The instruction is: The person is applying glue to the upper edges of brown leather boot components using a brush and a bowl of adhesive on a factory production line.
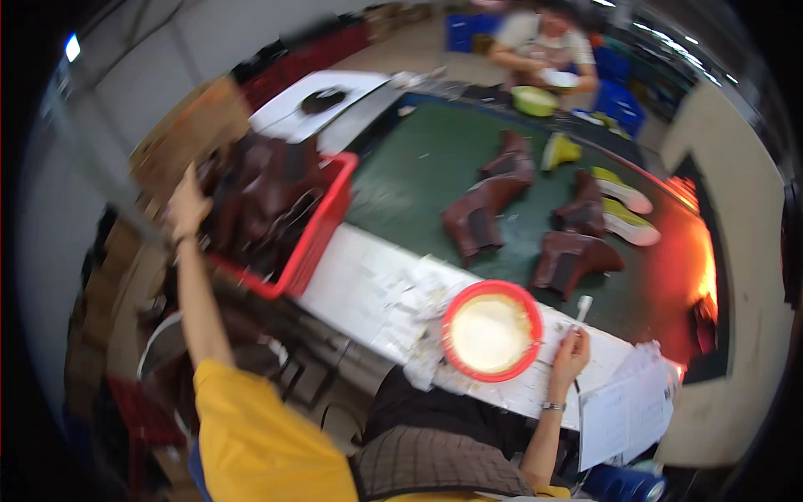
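Yellow cloth of the left sleeve (259, 435) lay nearest the camera, with a brown checked apron (435, 460) to its right. Farther out at the left, a brown cardboard sheet (188, 125) stood up behind a red crate (315, 247), which was heaped with dark brown leather pieces (268, 180). To the right, a red bowl (493, 376) of cream-coloured filling stood between the apron and several brown boot uppers (477, 222). Yellow-green shoes (627, 224) with pale soles lay just beyond the right-hand uppers, and papers (627, 418) hung at the near right corner.

Crate and bowl were on a white tabletop (360, 268), scuffed and littered around the bowl; the uppers and shoes lay on a flat green surface (401, 176) adjoining it. Grey wall rose at the left; across the far end a co-worker (539, 42) held something white near a light green bowl (534, 102). An orange-red glow (690, 259) lit the right side before a beige panel (723, 125).

Blur hid whether the left hand (187, 209), at the crate's left side by the leather pieces, gripped anything. The right hand (570, 356), right of the red bowl, was closed around a slim tool (584, 308), its white end pointing up and away.
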Action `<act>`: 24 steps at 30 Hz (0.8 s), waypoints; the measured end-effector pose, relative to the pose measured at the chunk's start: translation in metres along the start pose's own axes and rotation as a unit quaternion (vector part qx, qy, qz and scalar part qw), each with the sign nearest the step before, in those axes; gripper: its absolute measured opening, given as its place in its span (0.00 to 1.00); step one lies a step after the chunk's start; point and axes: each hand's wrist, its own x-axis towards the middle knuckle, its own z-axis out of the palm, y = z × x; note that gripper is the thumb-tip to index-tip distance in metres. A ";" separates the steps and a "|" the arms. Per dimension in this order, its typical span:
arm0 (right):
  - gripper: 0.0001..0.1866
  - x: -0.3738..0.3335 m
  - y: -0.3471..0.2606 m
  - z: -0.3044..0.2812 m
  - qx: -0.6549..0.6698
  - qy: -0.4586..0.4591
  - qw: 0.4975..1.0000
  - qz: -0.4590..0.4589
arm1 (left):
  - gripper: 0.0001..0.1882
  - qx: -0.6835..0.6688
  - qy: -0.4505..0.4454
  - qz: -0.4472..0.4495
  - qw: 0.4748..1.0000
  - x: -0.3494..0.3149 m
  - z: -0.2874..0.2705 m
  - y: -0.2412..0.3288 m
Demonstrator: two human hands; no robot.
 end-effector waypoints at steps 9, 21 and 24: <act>0.08 -0.010 -0.024 0.005 -0.010 0.004 1.000 0.023 | 0.33 -0.293 0.323 0.005 0.900 -0.073 -0.104 0.041; 0.10 0.009 -0.133 0.010 -0.267 -0.112 0.938 -0.190 | 0.28 -0.758 -0.170 -0.158 0.610 -0.289 0.075 0.161; 0.08 -0.001 -0.160 0.023 -0.345 -0.199 0.890 -0.224 | 0.55 -0.589 -0.189 -0.200 0.760 -0.323 0.140 0.141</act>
